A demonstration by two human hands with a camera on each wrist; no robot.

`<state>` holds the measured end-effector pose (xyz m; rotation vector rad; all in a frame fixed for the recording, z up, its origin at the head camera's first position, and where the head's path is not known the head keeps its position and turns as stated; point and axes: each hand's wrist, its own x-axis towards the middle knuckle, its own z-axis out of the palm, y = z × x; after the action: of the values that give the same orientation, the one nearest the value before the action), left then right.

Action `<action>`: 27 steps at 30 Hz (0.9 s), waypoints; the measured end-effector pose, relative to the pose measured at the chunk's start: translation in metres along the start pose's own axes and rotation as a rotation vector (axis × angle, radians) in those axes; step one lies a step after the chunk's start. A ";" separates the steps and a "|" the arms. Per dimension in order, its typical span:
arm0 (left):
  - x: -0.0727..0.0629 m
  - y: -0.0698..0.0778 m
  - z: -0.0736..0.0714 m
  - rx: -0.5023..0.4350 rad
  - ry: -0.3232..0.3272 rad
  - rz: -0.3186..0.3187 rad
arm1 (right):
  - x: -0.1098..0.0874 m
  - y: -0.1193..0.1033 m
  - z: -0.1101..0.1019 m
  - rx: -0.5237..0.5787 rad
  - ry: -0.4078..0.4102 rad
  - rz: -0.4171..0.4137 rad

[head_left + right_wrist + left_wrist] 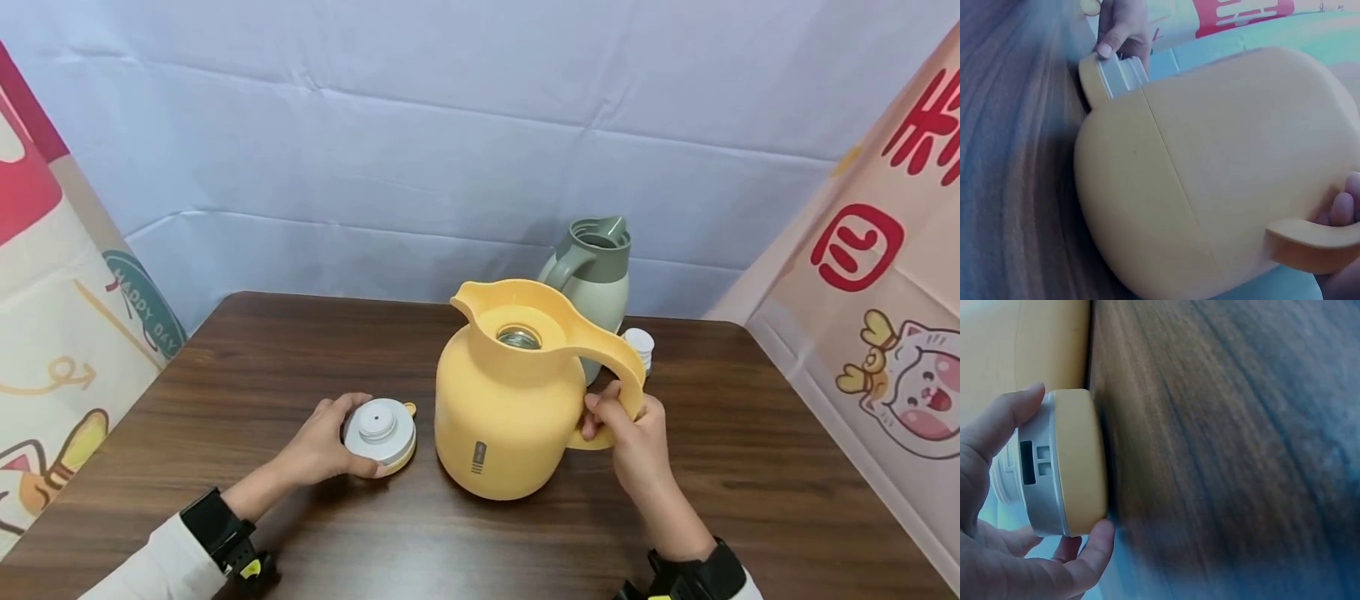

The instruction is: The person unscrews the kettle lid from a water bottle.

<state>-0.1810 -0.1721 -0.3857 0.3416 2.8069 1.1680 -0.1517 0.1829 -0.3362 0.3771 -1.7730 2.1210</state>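
A yellow thermos jug [510,408] stands on the wooden table with its mouth uncovered and its spout pointing left. My right hand [637,433] grips the lower part of its handle; in the right wrist view only some of those fingers [1342,209] show. To the left of the jug lies its lid [380,433], yellow side down, with the white stopper facing up. My left hand [326,446] holds this lid by its sides, thumb and fingers around the rim. In the left wrist view the lid [1082,462] rests against the tabletop.
Behind the jug stands a green thermos jug [600,287], its top uncovered. A small white-capped bottle [640,346] is beside it, partly hidden by the yellow handle. The brown table [315,350] ends at a pale cloth backdrop [375,167], with printed cloths at both sides.
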 end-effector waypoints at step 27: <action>0.001 0.003 0.001 0.014 0.054 -0.071 | -0.009 0.007 0.028 -0.140 0.205 0.012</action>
<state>-0.1808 -0.1687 -0.3843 0.2121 2.8482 1.1607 -0.1468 0.1530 -0.3412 0.1088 -1.7937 1.9507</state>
